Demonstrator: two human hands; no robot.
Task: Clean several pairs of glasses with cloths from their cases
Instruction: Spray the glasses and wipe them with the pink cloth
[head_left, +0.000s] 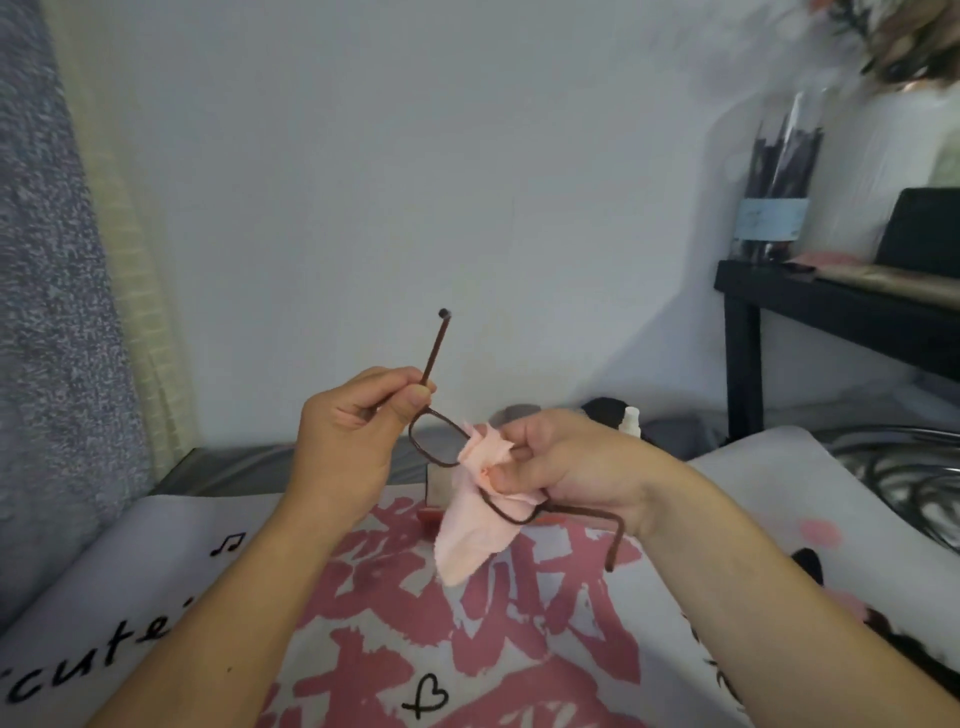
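Honestly, this looks mid-job — the left hand (347, 427) pinches a temple of the brown glasses (435, 435) held up over the bed, the right hand (566, 460) pinches the pink cloth (475, 512) round one lens — no other pairs or cases clearly show, so plenty's probably left.

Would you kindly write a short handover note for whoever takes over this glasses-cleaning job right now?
Left hand: pinches one temple of the brown glasses, held up in the air.
Right hand: pinches the pink cloth around the other lens.
Done: cloth is out; this pair is being wiped.
Left: finish both lenses and put the pair away. A red object, partly hidden behind the cloth, may be its case. No other pairs in view.
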